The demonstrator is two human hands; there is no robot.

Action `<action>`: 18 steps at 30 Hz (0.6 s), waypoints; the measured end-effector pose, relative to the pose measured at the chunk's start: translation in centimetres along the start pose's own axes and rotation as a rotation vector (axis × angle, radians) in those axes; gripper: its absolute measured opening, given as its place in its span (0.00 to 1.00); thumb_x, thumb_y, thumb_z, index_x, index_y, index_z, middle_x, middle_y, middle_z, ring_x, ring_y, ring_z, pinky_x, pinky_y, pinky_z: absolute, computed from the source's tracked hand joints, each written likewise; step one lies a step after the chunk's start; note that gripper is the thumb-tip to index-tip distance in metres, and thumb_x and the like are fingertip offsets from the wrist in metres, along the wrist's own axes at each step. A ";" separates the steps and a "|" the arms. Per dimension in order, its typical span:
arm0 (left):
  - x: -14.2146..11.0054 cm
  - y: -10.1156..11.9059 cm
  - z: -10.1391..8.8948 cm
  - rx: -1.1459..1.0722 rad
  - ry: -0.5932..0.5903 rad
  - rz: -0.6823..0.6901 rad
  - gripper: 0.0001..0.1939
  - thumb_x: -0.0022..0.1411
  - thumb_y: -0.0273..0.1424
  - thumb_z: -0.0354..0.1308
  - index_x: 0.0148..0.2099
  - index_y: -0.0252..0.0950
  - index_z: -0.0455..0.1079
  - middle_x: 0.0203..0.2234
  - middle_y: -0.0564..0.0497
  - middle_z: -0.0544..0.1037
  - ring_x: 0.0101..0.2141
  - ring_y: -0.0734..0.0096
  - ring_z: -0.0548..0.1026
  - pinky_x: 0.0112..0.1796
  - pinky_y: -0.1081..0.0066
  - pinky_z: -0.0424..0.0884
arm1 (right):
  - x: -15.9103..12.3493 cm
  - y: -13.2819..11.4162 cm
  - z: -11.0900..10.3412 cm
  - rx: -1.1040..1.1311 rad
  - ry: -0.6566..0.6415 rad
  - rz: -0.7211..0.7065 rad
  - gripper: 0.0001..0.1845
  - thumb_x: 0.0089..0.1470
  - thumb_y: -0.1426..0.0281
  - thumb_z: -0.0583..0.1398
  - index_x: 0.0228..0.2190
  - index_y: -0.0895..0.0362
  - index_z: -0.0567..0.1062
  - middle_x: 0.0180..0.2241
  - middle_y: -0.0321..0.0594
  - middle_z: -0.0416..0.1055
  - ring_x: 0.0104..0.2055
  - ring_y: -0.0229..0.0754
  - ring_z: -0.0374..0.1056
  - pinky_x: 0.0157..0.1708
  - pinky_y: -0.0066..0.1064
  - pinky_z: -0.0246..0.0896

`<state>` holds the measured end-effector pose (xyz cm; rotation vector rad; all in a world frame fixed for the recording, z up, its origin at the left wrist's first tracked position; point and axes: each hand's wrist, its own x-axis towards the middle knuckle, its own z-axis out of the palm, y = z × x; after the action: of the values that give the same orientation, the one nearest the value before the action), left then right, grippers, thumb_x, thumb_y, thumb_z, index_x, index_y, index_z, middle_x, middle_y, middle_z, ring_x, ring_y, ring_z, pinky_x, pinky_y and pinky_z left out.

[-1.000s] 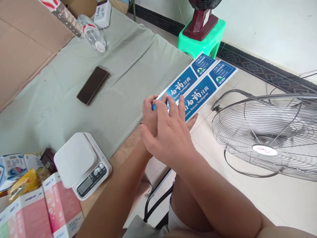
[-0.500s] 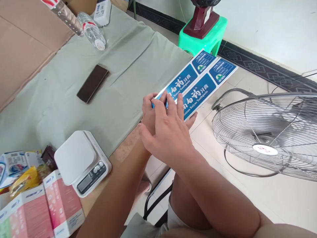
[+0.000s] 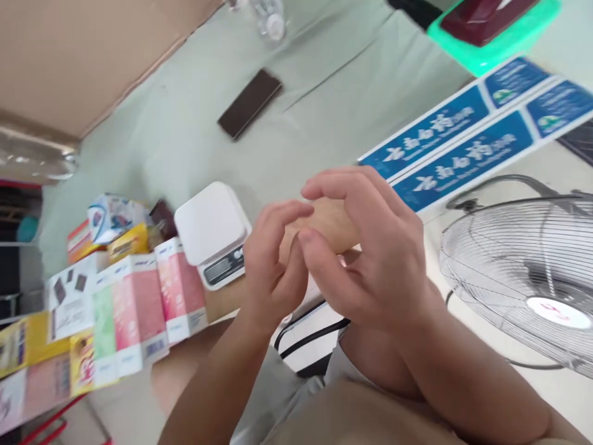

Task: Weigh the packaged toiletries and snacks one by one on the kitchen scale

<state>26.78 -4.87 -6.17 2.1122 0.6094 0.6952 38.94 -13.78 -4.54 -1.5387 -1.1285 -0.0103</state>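
Observation:
Two blue-and-white toothpaste boxes, one farther (image 3: 435, 130) and one nearer (image 3: 467, 162), lie side by side at the table's right edge. My left hand (image 3: 275, 262) is raised in front of the table edge, fingers bent and thumb apart from them. Close beside it, my right hand (image 3: 370, 241) is curved, with its thumb tip near the left thumb. I see nothing held in either one, and the right hand's fingers overlap the near end of the boxes in view. A white kitchen scale (image 3: 215, 228) stands just left of my left hand.
A dark phone (image 3: 250, 104) and a plastic bottle (image 3: 271, 21) lie on the green-grey cloth (image 3: 333, 130). Pink cartons (image 3: 143, 309) and several packets crowd the left end. A wire-caged fan (image 3: 523, 278) stands at right, a green stool (image 3: 486, 59) behind.
Both hands have come off the toothpaste boxes and moved apart from each other, leaving the boxes at the table edge. The view has swung left, showing more packets.

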 end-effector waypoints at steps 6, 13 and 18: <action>-9.3 -1.2 -7.4 0.089 0.268 -0.035 0.11 0.71 0.22 0.55 0.45 0.40 0.77 0.43 0.51 0.82 0.44 0.70 0.80 0.46 0.69 0.78 | -1.8 -2.1 4.0 -0.022 -0.251 -0.093 0.08 0.62 0.71 0.58 0.43 0.54 0.75 0.38 0.42 0.81 0.39 0.44 0.77 0.37 0.37 0.75; -11.4 1.0 -15.4 0.247 0.170 -0.080 0.10 0.70 0.26 0.55 0.48 0.37 0.77 0.43 0.49 0.84 0.43 0.67 0.81 0.44 0.66 0.80 | -3.8 -4.7 9.1 -0.081 -0.423 -0.258 0.07 0.61 0.73 0.60 0.41 0.51 0.74 0.35 0.39 0.80 0.34 0.44 0.76 0.32 0.37 0.71; -13.2 0.1 -22.1 0.532 0.004 -0.326 0.19 0.73 0.37 0.52 0.58 0.36 0.75 0.54 0.44 0.81 0.54 0.53 0.80 0.53 0.55 0.78 | -6.2 -6.1 13.2 -0.042 -0.538 -0.337 0.10 0.60 0.75 0.60 0.43 0.52 0.74 0.37 0.39 0.81 0.39 0.44 0.78 0.35 0.35 0.72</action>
<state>2.59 -1.18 1.88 2.4004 1.2150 0.3767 24.40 -8.40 -7.78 -1.4067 -1.8150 0.1615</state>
